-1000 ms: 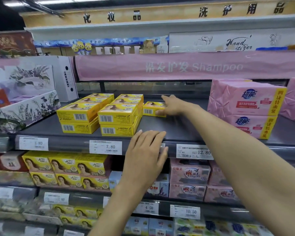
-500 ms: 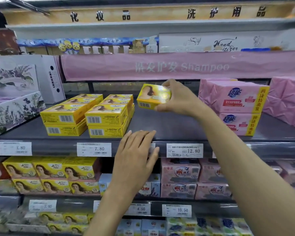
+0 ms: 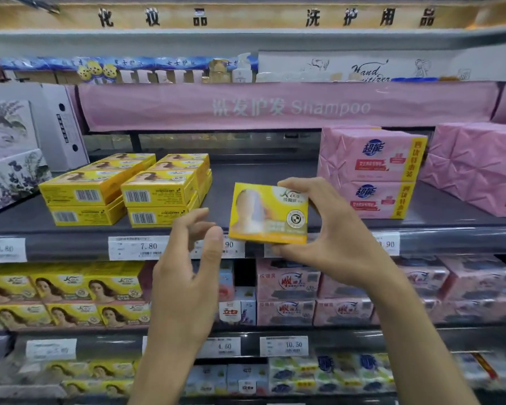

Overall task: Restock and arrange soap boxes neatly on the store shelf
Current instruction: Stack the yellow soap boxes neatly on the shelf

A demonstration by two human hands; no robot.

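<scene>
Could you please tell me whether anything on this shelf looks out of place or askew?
One yellow soap box is off the shelf, held by the right hand in front of its edge. A bare gap lies between the yellow stacks and the pink packs. The left stack's top box sits slightly off its lower one.

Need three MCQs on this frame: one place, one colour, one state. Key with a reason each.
1. The yellow soap box in the right hand is: A) held in front of the shelf edge; B) in a cart; C) on the floor.
2. The wrapped packs right of it are: A) green; B) pink; C) black.
3. The left hand is: A) gripping a tag; B) empty, fingers loosely curled; C) holding a bottle.
Key: A, it hangs before that edge; B, pink wrap; B, nothing in its grip.
</scene>
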